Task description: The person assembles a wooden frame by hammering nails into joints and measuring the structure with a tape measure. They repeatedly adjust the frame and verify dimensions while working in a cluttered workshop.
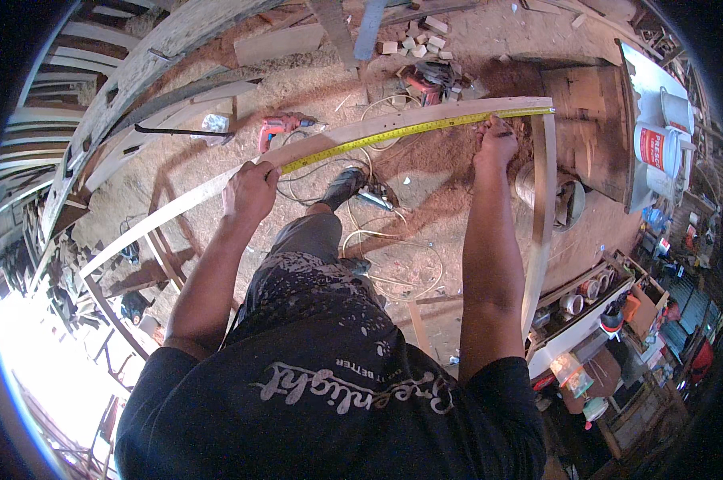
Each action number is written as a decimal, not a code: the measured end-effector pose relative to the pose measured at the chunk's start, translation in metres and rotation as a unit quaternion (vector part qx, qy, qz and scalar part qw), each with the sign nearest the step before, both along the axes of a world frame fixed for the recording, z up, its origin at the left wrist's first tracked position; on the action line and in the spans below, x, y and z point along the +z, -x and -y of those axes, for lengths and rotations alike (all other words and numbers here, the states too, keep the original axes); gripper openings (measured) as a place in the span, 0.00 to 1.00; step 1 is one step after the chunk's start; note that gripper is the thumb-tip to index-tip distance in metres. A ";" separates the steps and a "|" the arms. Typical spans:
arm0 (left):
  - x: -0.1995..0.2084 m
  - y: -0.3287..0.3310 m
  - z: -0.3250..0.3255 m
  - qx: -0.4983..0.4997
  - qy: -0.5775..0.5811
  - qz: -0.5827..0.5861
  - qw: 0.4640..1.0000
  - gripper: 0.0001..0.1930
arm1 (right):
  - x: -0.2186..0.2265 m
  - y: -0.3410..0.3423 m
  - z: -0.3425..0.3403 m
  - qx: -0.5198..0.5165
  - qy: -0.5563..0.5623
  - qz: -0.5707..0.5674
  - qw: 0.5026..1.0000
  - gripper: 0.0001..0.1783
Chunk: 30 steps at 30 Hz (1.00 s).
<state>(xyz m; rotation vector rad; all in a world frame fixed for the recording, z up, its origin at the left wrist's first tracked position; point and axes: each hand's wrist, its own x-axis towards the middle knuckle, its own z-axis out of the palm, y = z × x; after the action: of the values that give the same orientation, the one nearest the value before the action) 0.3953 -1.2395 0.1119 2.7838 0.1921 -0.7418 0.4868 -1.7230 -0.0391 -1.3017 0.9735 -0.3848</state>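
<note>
A yellow tape measure (393, 132) is stretched along a pale wooden rail (177, 206) that runs across the view in front of me. My left hand (249, 194) is closed at the tape's left end, against the rail; the tape's case does not show and may be inside the fist. Toward the right end, my right hand (496, 144) has its fingers curled against the lower edge of the tape. The tape's tip reaches the corner where the rail meets a wooden side piece (543, 208). This piece runs back toward me, past my right forearm.
On the dirt floor lie a red power drill (275, 132), a second red power tool (429, 90), looping cables (437, 276) and several wood offcuts (417, 44). A bucket (569, 204) stands by the side piece. White tubs (657, 152) are at right; long boards (113, 88) lean at left.
</note>
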 end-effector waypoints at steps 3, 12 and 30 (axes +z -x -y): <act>-0.008 0.001 -0.003 -0.002 -0.006 0.019 1.000 0.15 | -0.027 0.005 0.013 0.053 0.089 0.040 0.994 0.09; -0.009 0.004 -0.005 -0.003 -0.019 0.022 1.000 0.15 | -0.014 -0.003 0.000 0.042 0.059 0.028 0.997 0.11; -0.005 -0.005 0.000 -0.025 -0.033 -0.003 0.999 0.16 | 0.173 0.049 -0.100 0.060 0.001 0.133 0.989 0.09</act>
<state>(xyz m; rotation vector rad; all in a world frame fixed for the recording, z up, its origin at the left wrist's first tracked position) 0.4000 -1.2394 0.1070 2.8590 0.1522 -0.7687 0.4381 -1.6227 0.1338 -1.2669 0.6682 -0.4544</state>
